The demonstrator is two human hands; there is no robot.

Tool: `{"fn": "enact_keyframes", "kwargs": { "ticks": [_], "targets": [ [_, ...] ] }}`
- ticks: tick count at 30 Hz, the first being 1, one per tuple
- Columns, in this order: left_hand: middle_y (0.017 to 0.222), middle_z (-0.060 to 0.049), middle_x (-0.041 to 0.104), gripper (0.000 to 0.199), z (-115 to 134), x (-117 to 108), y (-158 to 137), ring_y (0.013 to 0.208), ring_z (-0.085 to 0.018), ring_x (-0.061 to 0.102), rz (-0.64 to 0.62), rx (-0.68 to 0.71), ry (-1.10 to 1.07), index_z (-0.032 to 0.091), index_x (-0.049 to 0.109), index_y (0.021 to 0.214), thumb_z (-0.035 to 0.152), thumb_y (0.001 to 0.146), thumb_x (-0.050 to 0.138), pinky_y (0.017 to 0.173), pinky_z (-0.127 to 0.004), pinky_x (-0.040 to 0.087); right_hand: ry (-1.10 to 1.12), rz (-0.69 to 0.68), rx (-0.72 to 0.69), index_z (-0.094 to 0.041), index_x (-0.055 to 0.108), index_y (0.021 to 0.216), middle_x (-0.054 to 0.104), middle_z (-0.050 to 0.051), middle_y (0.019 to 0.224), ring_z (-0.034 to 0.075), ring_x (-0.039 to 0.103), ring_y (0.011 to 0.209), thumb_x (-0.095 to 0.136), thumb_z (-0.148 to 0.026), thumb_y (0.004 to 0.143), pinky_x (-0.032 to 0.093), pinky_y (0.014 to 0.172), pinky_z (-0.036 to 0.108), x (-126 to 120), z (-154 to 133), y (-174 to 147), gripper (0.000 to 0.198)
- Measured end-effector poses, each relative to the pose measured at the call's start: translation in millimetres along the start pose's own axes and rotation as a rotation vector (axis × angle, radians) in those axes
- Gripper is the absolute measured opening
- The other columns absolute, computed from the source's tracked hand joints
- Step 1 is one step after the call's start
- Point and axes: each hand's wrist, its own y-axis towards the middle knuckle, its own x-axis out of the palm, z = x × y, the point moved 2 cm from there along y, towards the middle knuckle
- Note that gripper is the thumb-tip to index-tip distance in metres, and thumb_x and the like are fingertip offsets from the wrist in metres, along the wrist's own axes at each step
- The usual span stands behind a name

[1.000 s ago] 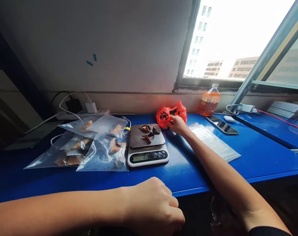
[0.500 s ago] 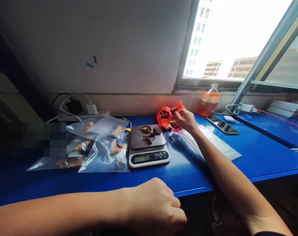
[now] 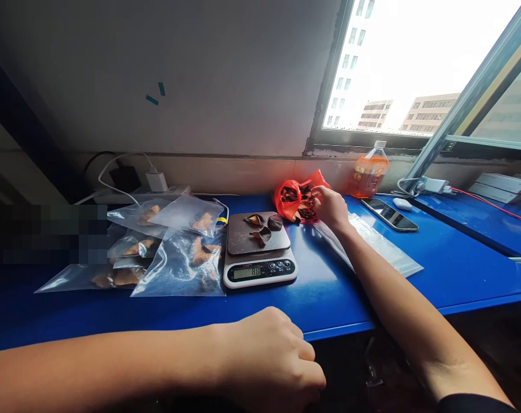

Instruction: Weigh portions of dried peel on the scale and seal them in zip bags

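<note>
My right hand (image 3: 331, 207) reaches into the right side of a red plastic bag (image 3: 285, 199), its fingers curled among dark dried peel pieces (image 3: 304, 206). What the fingertips pinch is hidden. Left of the bag stands a white kitchen scale (image 3: 260, 275) with its display lit. On its dark platform (image 3: 238, 244) rest 3 pieces of dried peel (image 3: 261, 235), brown-black and curled. My left hand (image 3: 273, 361) is closed in a loose fist in front of the blue table's (image 3: 260, 310) near edge, below the scale, with no object showing in it.
Several clear zip bags (image 3: 178, 269) holding brown pieces lie left of the scale. Flat clear bags (image 3: 384, 246) lie under my right forearm. A phone (image 3: 390, 214), an earbud case (image 3: 402, 203) and an orange drink bottle (image 3: 369, 172) stand farther right. Chargers (image 3: 157, 180) sit by the wall.
My right hand has shifted slightly at the bag's mouth, its fingers still among the peel. The view has tilted a little. The left fist and the pieces on the scale stay as they were.
</note>
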Motion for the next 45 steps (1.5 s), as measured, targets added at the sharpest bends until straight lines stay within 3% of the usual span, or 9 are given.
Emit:
{"fn": "enact_keyframes", "kwargs": {
  "ticks": [6,11,14,19,24,27,32,38,45],
  "targets": [
    [0.056,0.005,0.055,0.022,0,0,-2,0.048,-0.012,0.044,0.044,0.019,0.016,0.021,0.057,0.067,0.027,0.074,0.076,0.038,-0.030,0.028,-0.091,-0.089,0.028,-0.020,0.071,0.104,0.074,0.012,0.100,0.025,0.066,0.083,0.052,-0.024,0.084,0.043,0.064,0.031,-3,9,2,0.028],
    [0.058,0.005,0.056,0.022,1,-1,-3,0.049,-0.013,0.044,-0.007,-0.015,0.033,0.021,0.056,0.067,0.026,0.074,0.076,0.040,-0.030,0.029,-0.054,-0.238,-0.097,-0.024,0.073,0.076,0.072,0.003,0.079,0.019,0.062,0.073,0.066,-0.024,0.075,0.042,0.065,0.028,-4,3,-1,0.008],
    [0.058,0.005,0.057,0.021,0,-3,-2,0.049,-0.013,0.045,-0.018,-0.008,0.034,0.021,0.058,0.068,0.028,0.077,0.075,0.041,-0.030,0.030,-0.017,-0.283,-0.143,-0.023,0.073,0.067,0.071,0.003,0.079,0.018,0.062,0.075,0.070,-0.019,0.070,0.043,0.068,0.027,-2,0,-4,0.005],
    [0.058,0.005,0.058,0.020,1,-2,-2,0.048,-0.013,0.046,0.006,0.005,0.031,0.022,0.058,0.068,0.029,0.076,0.075,0.040,-0.029,0.030,0.030,-0.265,-0.103,-0.020,0.074,0.074,0.073,0.004,0.085,0.017,0.064,0.077,0.061,-0.007,0.071,0.043,0.066,0.026,-1,0,0,0.019],
    [0.056,0.005,0.056,0.022,2,-1,-2,0.049,-0.013,0.046,0.031,-0.023,0.028,0.021,0.058,0.066,0.028,0.073,0.078,0.040,-0.030,0.031,0.073,-0.174,0.016,-0.015,0.073,0.083,0.073,0.007,0.081,0.018,0.064,0.072,0.057,-0.029,0.083,0.042,0.059,0.026,-9,1,5,0.021],
    [0.056,0.006,0.055,0.023,2,0,-3,0.049,-0.013,0.046,0.034,-0.025,0.033,0.021,0.058,0.065,0.028,0.072,0.078,0.040,-0.029,0.030,0.089,-0.154,0.041,-0.014,0.071,0.084,0.072,0.007,0.078,0.017,0.063,0.067,0.056,-0.032,0.085,0.041,0.056,0.025,-11,0,5,0.023],
    [0.052,0.007,0.052,0.030,0,2,-2,0.046,-0.012,0.042,0.108,0.015,0.030,0.020,0.054,0.061,0.027,0.062,0.083,0.037,-0.029,0.028,0.055,-0.170,-0.043,-0.016,0.071,0.084,0.073,0.007,0.087,0.017,0.063,0.076,0.059,-0.018,0.079,0.041,0.063,0.025,-1,-7,0,0.013],
    [0.051,0.007,0.051,0.031,1,0,-1,0.045,-0.012,0.040,0.129,0.019,0.039,0.020,0.053,0.061,0.025,0.060,0.083,0.036,-0.029,0.026,0.001,-0.271,-0.155,-0.018,0.065,0.060,0.068,0.004,0.070,0.016,0.059,0.070,0.062,-0.018,0.074,0.037,0.061,0.025,10,-17,-6,0.014],
    [0.053,0.007,0.053,0.027,1,0,-2,0.046,-0.012,0.042,0.076,0.011,0.039,0.020,0.054,0.061,0.025,0.064,0.080,0.037,-0.029,0.027,0.010,-0.220,-0.144,-0.016,0.067,0.068,0.071,0.008,0.076,0.017,0.060,0.069,0.058,-0.017,0.080,0.036,0.060,0.027,-2,-21,-4,0.015]
  ]
}}
